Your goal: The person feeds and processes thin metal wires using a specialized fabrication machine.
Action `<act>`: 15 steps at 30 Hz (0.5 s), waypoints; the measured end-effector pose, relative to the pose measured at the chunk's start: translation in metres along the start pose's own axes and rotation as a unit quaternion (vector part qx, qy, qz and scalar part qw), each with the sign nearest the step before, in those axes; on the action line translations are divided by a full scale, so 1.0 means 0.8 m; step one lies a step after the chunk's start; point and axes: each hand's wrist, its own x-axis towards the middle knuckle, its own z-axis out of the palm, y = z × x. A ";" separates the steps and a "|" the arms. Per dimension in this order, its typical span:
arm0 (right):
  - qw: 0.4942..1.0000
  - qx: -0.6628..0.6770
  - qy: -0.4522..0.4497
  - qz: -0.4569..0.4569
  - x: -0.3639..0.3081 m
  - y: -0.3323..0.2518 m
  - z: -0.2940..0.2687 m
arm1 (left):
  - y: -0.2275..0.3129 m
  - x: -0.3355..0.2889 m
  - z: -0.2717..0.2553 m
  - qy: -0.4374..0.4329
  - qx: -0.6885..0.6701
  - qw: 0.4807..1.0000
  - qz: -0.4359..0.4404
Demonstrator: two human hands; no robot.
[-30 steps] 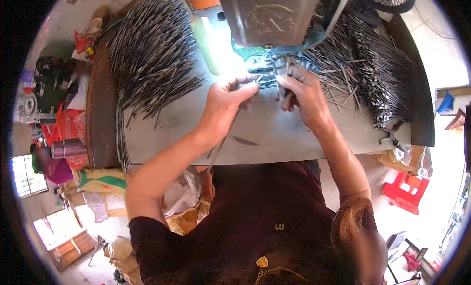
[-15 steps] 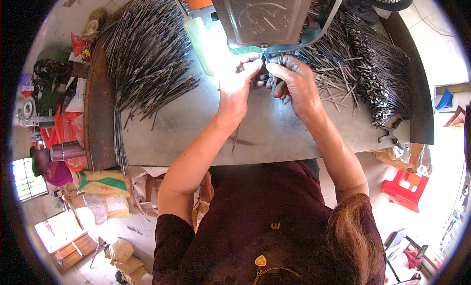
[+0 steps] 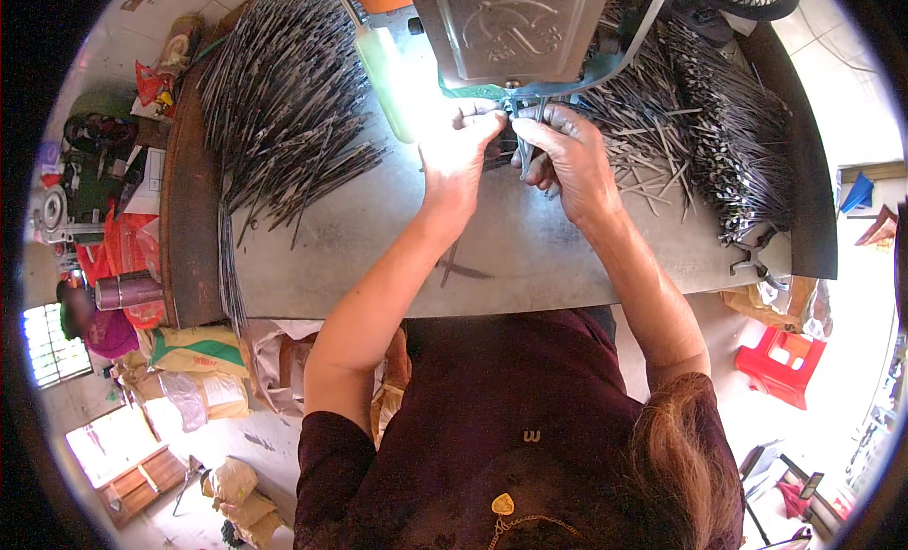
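Observation:
Below the front of the machine head [image 3: 511,30], my two hands work close together. My left hand [image 3: 459,153], partly washed out by lamp glare, pinches a thin dark metal strip with thumb and forefinger; its long end seems to run down behind my wrist toward the table. Just to the right, my right hand [image 3: 572,157] is closed round slim grey metal strips [image 3: 526,157], the thumb pointing at the machine. The strips' upper ends meet the machine's lower edge. Fingers and shadow hide the exact contact there.
A large pile of dark strips [image 3: 284,96] covers the metal table's [image 3: 359,257] left side, and more bundles [image 3: 733,134] lie at right. Pliers [image 3: 754,259] rest by the right edge. A bright lamp [image 3: 388,87] hangs beside the machine. A red stool [image 3: 783,366] stands right.
My left hand has shifted very slightly left, and the strip's lower end below it has moved a little left. My right hand stays almost in place.

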 end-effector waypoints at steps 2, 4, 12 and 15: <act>1.000 -0.002 0.003 0.001 0.001 0.002 -0.002 | 0.001 0.001 0.001 0.005 0.005 1.000 -0.015; 1.000 -0.008 0.002 -0.005 0.001 0.002 -0.003 | 0.001 0.001 0.002 0.012 0.010 0.999 -0.029; 1.000 0.004 0.013 -0.010 0.002 0.001 -0.001 | 0.006 -0.003 0.005 0.006 -0.016 0.999 -0.039; 1.000 -0.005 0.014 -0.009 0.001 0.000 -0.001 | -0.002 0.000 0.003 0.000 -0.028 0.999 -0.044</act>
